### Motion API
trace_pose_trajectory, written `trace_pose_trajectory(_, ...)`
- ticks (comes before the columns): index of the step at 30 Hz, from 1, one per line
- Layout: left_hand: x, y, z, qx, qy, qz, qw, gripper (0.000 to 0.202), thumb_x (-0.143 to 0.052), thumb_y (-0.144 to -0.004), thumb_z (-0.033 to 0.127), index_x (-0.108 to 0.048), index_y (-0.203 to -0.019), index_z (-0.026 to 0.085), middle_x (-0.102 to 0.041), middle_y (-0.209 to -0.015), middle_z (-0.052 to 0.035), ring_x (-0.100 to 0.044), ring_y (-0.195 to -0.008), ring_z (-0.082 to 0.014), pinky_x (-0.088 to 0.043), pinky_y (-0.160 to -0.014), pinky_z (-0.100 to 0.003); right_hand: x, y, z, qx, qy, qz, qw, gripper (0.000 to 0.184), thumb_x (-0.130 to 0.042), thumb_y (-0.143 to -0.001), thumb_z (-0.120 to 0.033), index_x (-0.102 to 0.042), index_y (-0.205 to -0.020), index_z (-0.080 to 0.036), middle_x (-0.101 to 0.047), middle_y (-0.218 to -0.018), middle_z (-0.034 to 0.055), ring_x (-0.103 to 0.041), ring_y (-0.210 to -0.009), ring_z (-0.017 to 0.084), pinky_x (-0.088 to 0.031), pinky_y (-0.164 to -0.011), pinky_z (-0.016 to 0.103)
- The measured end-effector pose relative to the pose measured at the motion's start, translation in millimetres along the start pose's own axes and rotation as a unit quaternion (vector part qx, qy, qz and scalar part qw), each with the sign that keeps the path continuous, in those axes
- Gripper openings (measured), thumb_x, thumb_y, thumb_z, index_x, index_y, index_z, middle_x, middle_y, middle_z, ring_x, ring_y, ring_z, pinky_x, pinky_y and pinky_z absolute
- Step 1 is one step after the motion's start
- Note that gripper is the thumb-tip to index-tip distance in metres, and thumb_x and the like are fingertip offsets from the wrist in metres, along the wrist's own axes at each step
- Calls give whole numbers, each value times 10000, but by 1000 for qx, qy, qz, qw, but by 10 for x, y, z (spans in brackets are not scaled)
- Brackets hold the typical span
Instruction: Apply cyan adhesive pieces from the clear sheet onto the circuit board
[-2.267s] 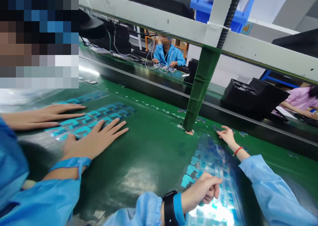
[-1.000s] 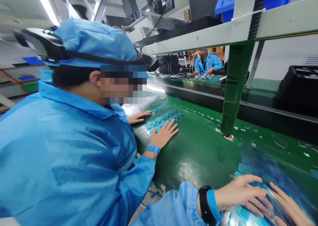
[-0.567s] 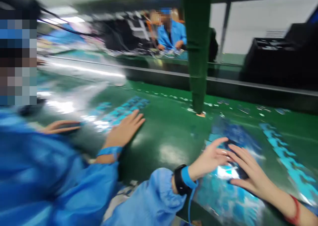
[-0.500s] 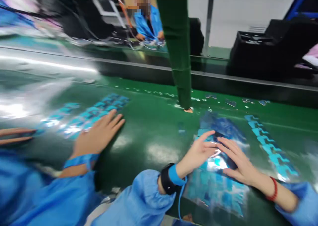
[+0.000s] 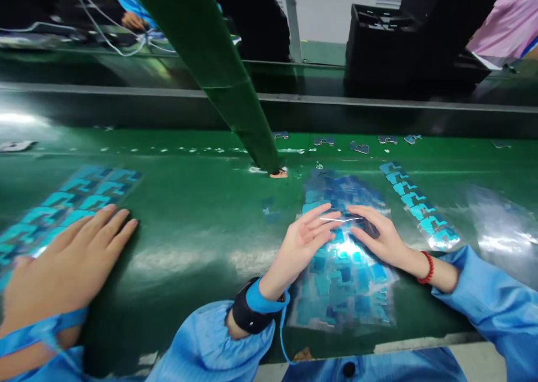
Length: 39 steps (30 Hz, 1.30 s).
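My left hand point(image 5: 300, 245), with a blue strap and black band at the wrist, is over a pile of clear sheets bearing blue cut-out stickers point(image 5: 344, 284). Facing it is my right hand point(image 5: 384, 236), a red bracelet at its wrist. Between my fingertips is a thin, glossy, dark piece point(image 5: 370, 227) with a bright white edge line; both hands appear to grip it by its ends. Its exact kind is unclear, and the fingers hide part of it. A strip of blue stickers point(image 5: 420, 205) lies to the right of the pile.
A co-worker's hand point(image 5: 67, 259) rests at left on more blue sticker strips point(image 5: 90, 197). A slanted green post point(image 5: 235, 96) meets the green table point(image 5: 202, 203) behind my hands. Small flat parts point(image 5: 359, 147) lie along the back ledge. A black box point(image 5: 386, 57) stands beyond.
The view has swung right and down, so things sit further left. My hands remain over the pile with the thin piece between them. The co-worker's second hand has left view.
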State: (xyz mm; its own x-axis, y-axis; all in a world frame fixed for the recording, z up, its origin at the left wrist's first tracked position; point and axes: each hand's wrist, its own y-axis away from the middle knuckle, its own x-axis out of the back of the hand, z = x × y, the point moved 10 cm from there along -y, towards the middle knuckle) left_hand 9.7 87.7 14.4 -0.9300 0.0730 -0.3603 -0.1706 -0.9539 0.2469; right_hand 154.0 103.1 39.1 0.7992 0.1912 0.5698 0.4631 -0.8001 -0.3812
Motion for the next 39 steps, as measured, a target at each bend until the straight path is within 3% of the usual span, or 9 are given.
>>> trace_pose_trajectory(3, 81, -24, -23, 18, 12, 32, 999, 444, -744, -739, 268, -600, -1136, 131, -692, -1151, -142, -659, -1064, -257, -533, -845, -291, 8, 1, -44, 13, -5, 14, 1000, 315, -575, -918, -240, -558, -1232, -232, -648, -1166, 98, -601, -1092, 226, -497, -951, 409)
trace_pose_trajectory(8, 281, -56, -9, 3, 10, 113, 994, 397, -777, -698, 313, -617, -1012, 132, -741, -834, -70, -710, -908, -225, -544, -726, -241, -7, 23, -235, 91, 12, 13, 996, 363, -568, -911, -182, -527, -1270, -225, -630, -1194, 116, -594, -1107, 232, -488, -959, 430)
trace_pose_trajectory(13, 290, -51, 56, -38, -42, 119, 991, 391, -771, -694, 287, -602, -1012, 136, -703, -789, -24, -715, -786, -183, -551, -663, -219, -67, 44, -304, 121, 40, -24, 992, 398, -634, -865, -287, -535, -1241, -204, -541, -1313, 154, -507, -1224, 284, -427, -1021, 496)
trace_pose_trajectory(17, 181, -18, 50, -67, -84, 97, 990, 319, -730, -722, 264, -603, -988, 143, -696, -794, -35, -707, -747, -176, -566, -662, -234, -63, 58, -372, 129, 38, -17, 991, 245, -614, -880, -280, -571, -1113, -216, -564, -1264, 144, -534, -1179, 272, -443, -999, 478)
trace_pose_trajectory(22, -40, 41, -58, -69, -136, 29, 988, 317, -639, -804, 236, -617, -1110, 156, -713, -931, -75, -711, -834, -185, -568, -725, -244, -32, 65, -280, 70, 29, 30, 997, 128, -592, -890, -252, -569, -1011, -216, -604, -1097, 121, -602, -1036, 239, -519, -871, 384)
trace_pose_trajectory(28, -130, 74, -73, -74, -151, 1, 986, 331, -607, -825, 220, -616, -1147, 148, -725, -969, -95, -710, -893, -207, -569, -786, -282, -5, 62, -141, 32, -20, 49, 998, 75, -584, -898, -248, -562, -966, -224, -615, -1029, 91, -609, -974, 222, -513, -838, 351)
trace_pose_trajectory(33, -117, 50, -96, -59, -133, -7, 989, 381, -610, -836, 239, -569, -1196, 122, -721, -1014, -138, -709, -896, -219, -569, -770, -300, 50, 36, 70, -54, -92, 71, 992, 109, -525, -940, -275, -597, -887, -213, -642, -965, 71, -606, -921, 205, -483, -822, 332)
trace_pose_trajectory(36, -74, 30, -85, -50, -111, 4, 993, 416, -634, -819, 248, -553, -1209, 128, -728, -986, -132, -713, -869, -211, -569, -722, -278, 103, 26, 216, -125, -147, 104, 976, 170, -545, -929, -335, -620, -862, -198, -648, -895, 60, -603, -838, 191, -493, -755, 305)
trace_pose_trajectory(39, -32, 8, -54, -43, -86, 18, 995, 412, -684, -778, 257, -567, -1154, 134, -740, -950, -120, -720, -821, -204, -572, -683, -264, 127, 1, 248, -149, -167, 116, 968, 220, -565, -910, -390, -630, -838, -193, -653, -846, 45, -605, -792, 179, -507, -731, 291)
